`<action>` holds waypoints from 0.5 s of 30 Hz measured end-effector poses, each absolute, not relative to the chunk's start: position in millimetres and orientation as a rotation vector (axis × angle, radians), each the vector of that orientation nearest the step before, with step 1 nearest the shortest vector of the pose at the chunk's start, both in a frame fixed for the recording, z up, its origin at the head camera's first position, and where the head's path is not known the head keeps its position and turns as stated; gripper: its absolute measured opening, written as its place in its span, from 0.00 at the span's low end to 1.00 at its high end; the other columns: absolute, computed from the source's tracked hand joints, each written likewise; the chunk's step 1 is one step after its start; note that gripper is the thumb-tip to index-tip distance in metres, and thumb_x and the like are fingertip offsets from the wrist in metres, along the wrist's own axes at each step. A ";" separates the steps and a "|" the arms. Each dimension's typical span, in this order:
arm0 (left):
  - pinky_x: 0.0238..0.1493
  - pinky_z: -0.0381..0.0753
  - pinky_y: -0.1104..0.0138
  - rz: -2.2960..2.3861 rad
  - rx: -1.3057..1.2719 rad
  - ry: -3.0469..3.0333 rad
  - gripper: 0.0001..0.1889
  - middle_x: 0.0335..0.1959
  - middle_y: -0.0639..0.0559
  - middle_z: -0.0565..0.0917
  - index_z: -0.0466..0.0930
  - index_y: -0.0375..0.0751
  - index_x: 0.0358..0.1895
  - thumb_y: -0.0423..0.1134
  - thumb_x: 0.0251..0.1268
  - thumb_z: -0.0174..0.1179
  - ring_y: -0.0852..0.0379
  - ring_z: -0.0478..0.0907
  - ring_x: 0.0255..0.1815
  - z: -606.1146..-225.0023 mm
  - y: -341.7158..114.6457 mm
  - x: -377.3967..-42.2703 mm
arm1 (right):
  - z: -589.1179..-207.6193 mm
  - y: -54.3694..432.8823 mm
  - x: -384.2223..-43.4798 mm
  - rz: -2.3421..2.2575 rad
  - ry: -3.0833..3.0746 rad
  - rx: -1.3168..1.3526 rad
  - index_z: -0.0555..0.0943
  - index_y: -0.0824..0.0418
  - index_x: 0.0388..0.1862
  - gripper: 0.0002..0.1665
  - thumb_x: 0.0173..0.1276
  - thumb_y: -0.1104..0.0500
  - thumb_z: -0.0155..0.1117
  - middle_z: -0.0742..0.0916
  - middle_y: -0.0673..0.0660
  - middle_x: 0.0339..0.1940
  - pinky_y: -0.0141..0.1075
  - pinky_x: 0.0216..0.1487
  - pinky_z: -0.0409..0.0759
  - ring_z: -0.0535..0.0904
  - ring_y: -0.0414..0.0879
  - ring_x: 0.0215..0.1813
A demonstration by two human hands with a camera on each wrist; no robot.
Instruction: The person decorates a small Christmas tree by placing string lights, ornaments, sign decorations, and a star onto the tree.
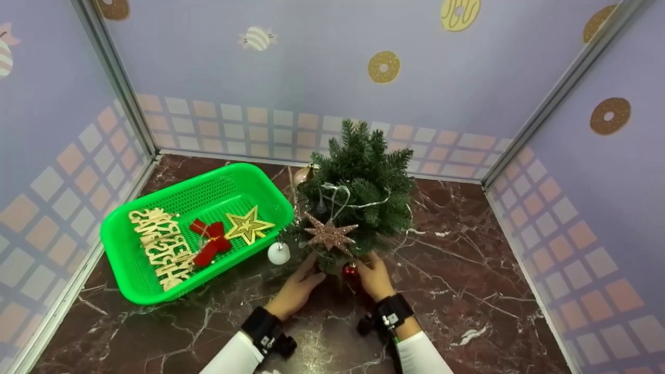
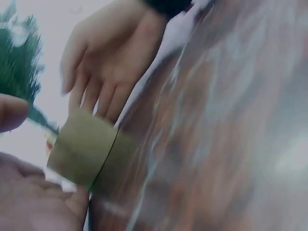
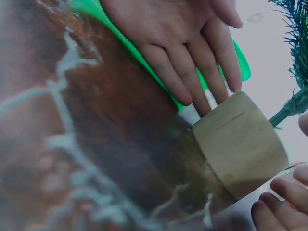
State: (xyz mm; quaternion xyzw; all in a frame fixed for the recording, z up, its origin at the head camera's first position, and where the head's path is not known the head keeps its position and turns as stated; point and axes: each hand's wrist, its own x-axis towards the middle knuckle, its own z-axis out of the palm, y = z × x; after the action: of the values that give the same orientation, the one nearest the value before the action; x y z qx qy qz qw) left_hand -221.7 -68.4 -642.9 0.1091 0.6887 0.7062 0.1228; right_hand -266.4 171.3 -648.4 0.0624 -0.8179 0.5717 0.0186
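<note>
A small artificial Christmas tree stands on the dark marbled tabletop. Its round wooden base shows between both hands in the wrist views. On the base's left side, my left hand has its fingers extended, the tips by the wood. From the other side, my right hand reaches toward the base with loose fingers; whether it touches is unclear. A glittery rose-gold star hangs on the tree's front, above a small red bauble near my right hand. A white bauble hangs at the left.
At the left, a green plastic basket holds wooden lettering, a red bow and a gold star. A pinkish bauble and a clear-white string are on the tree. Patterned panels enclose the back and sides.
</note>
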 end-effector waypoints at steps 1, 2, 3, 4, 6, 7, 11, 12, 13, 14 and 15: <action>0.88 0.51 0.42 2.090 0.301 1.961 0.41 0.89 0.31 0.44 0.42 0.35 0.88 0.42 0.86 0.54 0.31 0.45 0.89 -641.5 -65.0 -221.5 | -647.3 170.0 -267.7 1.830 -2.535 0.175 0.78 0.75 0.67 0.23 0.80 0.64 0.55 0.88 0.70 0.54 0.32 0.51 0.81 0.84 0.44 0.48; 0.88 0.48 0.42 2.114 0.289 1.928 0.41 0.89 0.32 0.41 0.39 0.35 0.88 0.41 0.86 0.52 0.31 0.41 0.90 -640.8 -61.8 -221.6 | -646.4 168.5 -268.7 1.888 -2.529 0.156 0.78 0.76 0.65 0.22 0.81 0.63 0.52 0.88 0.69 0.52 0.32 0.50 0.80 0.83 0.43 0.47; 0.89 0.45 0.42 2.138 0.282 1.902 0.41 0.90 0.32 0.39 0.37 0.34 0.88 0.41 0.86 0.51 0.32 0.38 0.90 -640.6 -58.3 -222.4 | -645.9 167.0 -269.3 1.951 -2.517 0.145 0.78 0.76 0.63 0.21 0.81 0.63 0.51 0.87 0.66 0.48 0.32 0.49 0.79 0.82 0.42 0.45; 0.89 0.42 0.42 2.155 0.276 1.883 0.40 0.90 0.33 0.38 0.36 0.33 0.88 0.41 0.87 0.49 0.33 0.35 0.91 -640.6 -55.3 -222.9 | -645.4 165.5 -269.5 2.013 -2.503 0.134 0.78 0.76 0.61 0.20 0.82 0.63 0.49 0.87 0.63 0.45 0.31 0.48 0.78 0.80 0.40 0.43; 0.89 0.39 0.42 2.171 0.257 1.877 0.39 0.90 0.35 0.36 0.36 0.33 0.88 0.41 0.87 0.46 0.36 0.32 0.91 -640.4 -49.9 -223.9 | -644.5 162.1 -269.1 2.144 -2.452 0.120 0.78 0.76 0.55 0.19 0.83 0.63 0.47 0.84 0.55 0.39 0.31 0.44 0.77 0.77 0.39 0.37; 0.89 0.37 0.42 2.175 0.255 1.878 0.39 0.90 0.37 0.36 0.36 0.33 0.88 0.41 0.87 0.45 0.36 0.32 0.91 -640.5 -47.6 -224.3 | -644.4 160.6 -268.5 2.214 -2.420 0.111 0.78 0.76 0.55 0.18 0.83 0.63 0.46 0.82 0.53 0.37 0.31 0.42 0.76 0.76 0.40 0.35; 0.89 0.38 0.41 2.183 0.200 1.854 0.39 0.90 0.37 0.33 0.37 0.31 0.88 0.41 0.85 0.45 0.35 0.32 0.91 -641.4 -42.2 -224.5 | -644.2 156.8 -264.6 2.195 -2.423 0.149 0.79 0.77 0.60 0.21 0.84 0.61 0.47 0.86 0.57 0.46 0.31 0.48 0.78 0.80 0.40 0.43; 0.89 0.41 0.40 2.182 0.188 1.850 0.37 0.90 0.36 0.33 0.44 0.28 0.87 0.41 0.84 0.44 0.33 0.33 0.91 -641.4 -41.6 -224.5 | -644.4 156.6 -263.6 2.195 -2.423 0.145 0.78 0.77 0.63 0.23 0.84 0.61 0.48 0.86 0.61 0.50 0.33 0.51 0.79 0.80 0.42 0.46; 0.88 0.45 0.40 2.180 0.179 1.847 0.34 0.90 0.33 0.37 0.52 0.25 0.84 0.41 0.85 0.44 0.32 0.38 0.90 -641.4 -41.1 -224.8 | -644.8 157.2 -262.4 2.163 -2.442 0.157 0.77 0.77 0.65 0.24 0.84 0.60 0.49 0.86 0.65 0.55 0.35 0.56 0.79 0.82 0.43 0.51; 0.87 0.50 0.40 2.175 0.161 1.844 0.31 0.89 0.30 0.43 0.60 0.21 0.79 0.40 0.84 0.44 0.30 0.45 0.89 -641.5 -40.8 -225.2 | -645.2 157.7 -261.3 2.140 -2.455 0.158 0.77 0.77 0.68 0.26 0.84 0.59 0.50 0.85 0.68 0.61 0.37 0.61 0.80 0.82 0.45 0.57; 0.85 0.55 0.40 2.168 0.151 1.859 0.27 0.87 0.28 0.49 0.68 0.21 0.72 0.40 0.84 0.44 0.29 0.51 0.86 -641.7 -40.4 -225.9 | -645.8 158.5 -260.3 2.153 -2.456 0.162 0.75 0.77 0.71 0.27 0.84 0.58 0.51 0.84 0.71 0.65 0.40 0.66 0.80 0.82 0.48 0.61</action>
State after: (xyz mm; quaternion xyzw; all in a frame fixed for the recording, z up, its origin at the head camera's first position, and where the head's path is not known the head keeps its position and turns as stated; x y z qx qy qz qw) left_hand -225.9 -40.4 -641.7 0.0521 0.6437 0.7505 0.1405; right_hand -260.3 158.5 -645.8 0.0495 -0.7495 0.6571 -0.0641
